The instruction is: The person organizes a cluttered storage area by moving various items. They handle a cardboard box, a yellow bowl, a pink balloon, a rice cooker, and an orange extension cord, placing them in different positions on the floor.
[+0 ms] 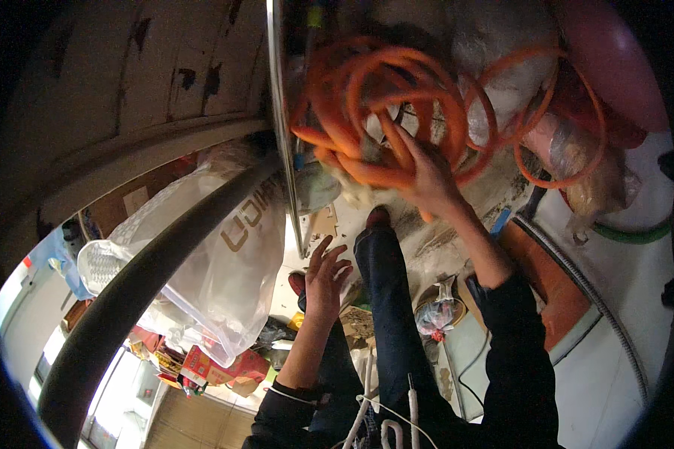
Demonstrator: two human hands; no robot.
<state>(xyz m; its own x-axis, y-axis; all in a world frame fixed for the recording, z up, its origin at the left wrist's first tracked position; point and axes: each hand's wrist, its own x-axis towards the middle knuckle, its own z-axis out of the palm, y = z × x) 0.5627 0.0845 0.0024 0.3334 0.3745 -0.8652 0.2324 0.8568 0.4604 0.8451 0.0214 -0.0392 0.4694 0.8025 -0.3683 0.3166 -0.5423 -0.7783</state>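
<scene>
A loosely coiled orange hose (pixel 455 106) fills the upper middle of the view, slightly blurred. My right hand (pixel 429 174) is at its near side, with the thumb and fingers around some of its loops. Looser loops of the hose trail off to the right over plastic-wrapped items (pixel 556 137). Lower and to the left, my left hand (pixel 323 286) is raised with its fingers apart and nothing in it. It is near a thin upright metal pole (pixel 283 112) and a large translucent plastic bag (pixel 253 286) that bears printing.
A thick dark bar (pixel 163 264) slants across the left side, under a worn panel (pixel 146 67). On the right are a grey ribbed hose (pixel 590 286), a green hose (pixel 632 234) and a reddish-brown board (pixel 564 303). Red packaging (pixel 219 365) lies at lower left.
</scene>
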